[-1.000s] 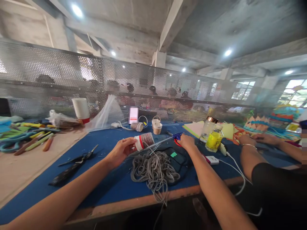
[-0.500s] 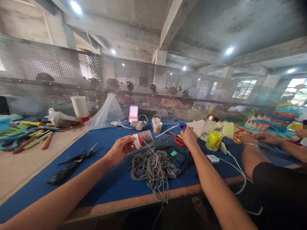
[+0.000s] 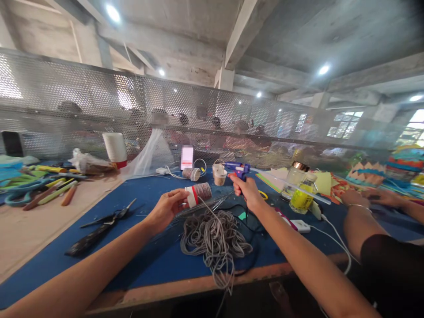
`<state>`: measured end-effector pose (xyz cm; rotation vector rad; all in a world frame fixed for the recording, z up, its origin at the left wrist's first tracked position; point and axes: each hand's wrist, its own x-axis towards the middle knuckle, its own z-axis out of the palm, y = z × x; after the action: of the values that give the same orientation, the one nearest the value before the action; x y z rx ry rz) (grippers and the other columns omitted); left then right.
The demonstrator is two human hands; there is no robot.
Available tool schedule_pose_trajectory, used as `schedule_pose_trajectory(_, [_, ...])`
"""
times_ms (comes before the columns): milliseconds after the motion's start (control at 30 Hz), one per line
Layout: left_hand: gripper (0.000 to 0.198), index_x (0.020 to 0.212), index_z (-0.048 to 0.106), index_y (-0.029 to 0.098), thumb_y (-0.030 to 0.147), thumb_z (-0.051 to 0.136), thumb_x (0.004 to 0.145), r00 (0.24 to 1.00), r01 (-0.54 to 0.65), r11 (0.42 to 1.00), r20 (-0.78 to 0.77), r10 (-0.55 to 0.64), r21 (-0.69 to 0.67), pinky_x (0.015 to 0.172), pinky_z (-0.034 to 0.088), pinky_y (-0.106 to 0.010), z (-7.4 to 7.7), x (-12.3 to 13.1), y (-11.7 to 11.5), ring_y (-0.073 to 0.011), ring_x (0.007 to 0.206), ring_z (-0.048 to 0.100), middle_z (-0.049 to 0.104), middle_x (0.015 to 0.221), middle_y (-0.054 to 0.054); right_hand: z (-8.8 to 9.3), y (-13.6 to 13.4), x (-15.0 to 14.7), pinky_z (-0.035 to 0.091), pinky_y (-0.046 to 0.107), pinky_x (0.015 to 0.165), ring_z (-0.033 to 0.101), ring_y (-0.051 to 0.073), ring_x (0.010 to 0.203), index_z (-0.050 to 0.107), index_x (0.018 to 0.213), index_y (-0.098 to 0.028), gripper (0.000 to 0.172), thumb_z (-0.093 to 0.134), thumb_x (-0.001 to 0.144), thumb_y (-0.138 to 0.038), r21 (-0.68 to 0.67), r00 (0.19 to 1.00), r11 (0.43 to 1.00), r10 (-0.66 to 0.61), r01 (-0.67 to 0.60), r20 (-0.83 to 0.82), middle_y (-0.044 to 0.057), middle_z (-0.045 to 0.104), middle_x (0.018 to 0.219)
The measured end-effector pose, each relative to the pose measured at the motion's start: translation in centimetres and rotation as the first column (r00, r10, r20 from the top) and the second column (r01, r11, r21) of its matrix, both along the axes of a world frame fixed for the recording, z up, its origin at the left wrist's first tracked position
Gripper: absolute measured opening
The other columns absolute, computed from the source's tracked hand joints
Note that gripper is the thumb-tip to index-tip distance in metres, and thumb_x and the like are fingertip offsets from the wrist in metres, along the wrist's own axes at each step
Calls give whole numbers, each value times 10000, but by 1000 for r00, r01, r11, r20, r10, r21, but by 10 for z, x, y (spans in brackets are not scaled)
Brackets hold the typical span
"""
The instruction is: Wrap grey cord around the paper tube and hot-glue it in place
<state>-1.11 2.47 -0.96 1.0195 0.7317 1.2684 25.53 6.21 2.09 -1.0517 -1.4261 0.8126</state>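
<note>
My left hand (image 3: 169, 206) is closed on a paper cup (image 3: 201, 193) lying sideways. Its white and red rim end is in my fingers, and grey cord covers the rest. A strand runs from the cup down to the tangled pile of grey cord (image 3: 215, 234) on the blue mat. In my right hand (image 3: 247, 192) is a blue glue gun (image 3: 241, 169), its nozzle pointing left. A long clear glue stick (image 3: 293, 185) sticks out of its back. Just left of the gun stands a small cord-handled basket (image 3: 219, 176); another cord-wrapped cup (image 3: 191, 174) lies near it.
Black-handled scissors (image 3: 105, 226) lie at left, beyond them pliers and craft knives. Stacked paper cups (image 3: 115, 149) stand at the back left. At right are a yellow bottle (image 3: 302, 196), a jar (image 3: 291, 176), a white power adapter (image 3: 300, 226) and a co-worker's arm (image 3: 357, 221).
My right hand has lifted the glue gun off the mat and brought it left, nozzle near the small basket. My left hand keeps the cup in almost the same place.
</note>
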Motion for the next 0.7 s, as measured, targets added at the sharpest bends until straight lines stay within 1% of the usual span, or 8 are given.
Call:
schedule_pose_trajectory(33, [130,780,712,144,241,774,720,1000,-3,1000,3,3,-5,673,535,-240,0,0,0,-144,681,667,730,795,-57,1,-7,-10,366,202,422,381,67,403,605,801,-155,415,623,773,-569,21,994,994,108,-108,-6,-73,419,496])
schedule_pose_trajectory(67, [133,785,712,141,238,776,720,1000,-6,1000,7,6,-6,679,536,-245,0,0,1,-149,691,670,729,794,-59,2,-14,-18,365,200,421,385,67,403,610,790,-159,398,625,783,-557,38,985,984,174,-175,13,-71,426,491])
schedule_pose_trajectory(100, [137,790,713,138,236,777,719,1000,-12,1000,10,12,-5,689,536,-249,0,0,1,-153,703,673,730,798,-62,2,-21,-26,369,198,425,404,72,415,627,836,-164,382,623,794,-544,39,974,974,222,-224,38,-67,449,507])
schedule_pose_trajectory(167, [151,807,716,131,235,780,718,1000,-29,1000,12,29,2,712,533,-255,-2,-1,3,-155,724,675,734,813,-66,0,-31,-37,372,194,429,425,74,440,646,914,-174,377,615,810,-535,33,963,965,259,-262,76,-54,491,556])
schedule_pose_trajectory(267, [153,811,718,134,242,779,722,998,-59,998,9,59,4,711,528,-249,-4,-3,6,-147,723,670,732,804,-51,-11,-40,-43,388,197,452,443,80,481,659,975,-188,375,593,839,-531,39,965,970,234,-241,121,-37,527,624])
schedule_pose_trajectory(400, [147,824,724,140,247,773,736,997,-72,997,-5,72,20,703,526,-234,-5,-5,8,-134,732,652,717,813,-40,-25,-46,-38,428,221,554,502,110,558,689,855,-194,329,598,848,-510,106,938,977,142,-183,317,-23,571,624])
schedule_pose_trajectory(533, [153,848,730,135,251,762,752,995,-89,995,-35,90,38,709,527,-229,-4,-7,9,-139,758,641,690,778,-36,-27,-51,-34,438,232,642,564,137,672,681,803,-186,319,603,856,-491,178,904,962,120,-208,409,-5,638,716])
schedule_pose_trajectory(700, [166,847,730,134,272,755,759,993,-108,993,-44,110,54,721,528,-240,-3,-6,8,-147,787,633,688,827,-46,-26,-49,-33,415,219,630,519,118,648,615,755,-184,307,618,856,-474,227,904,948,116,-224,411,-21,589,686])
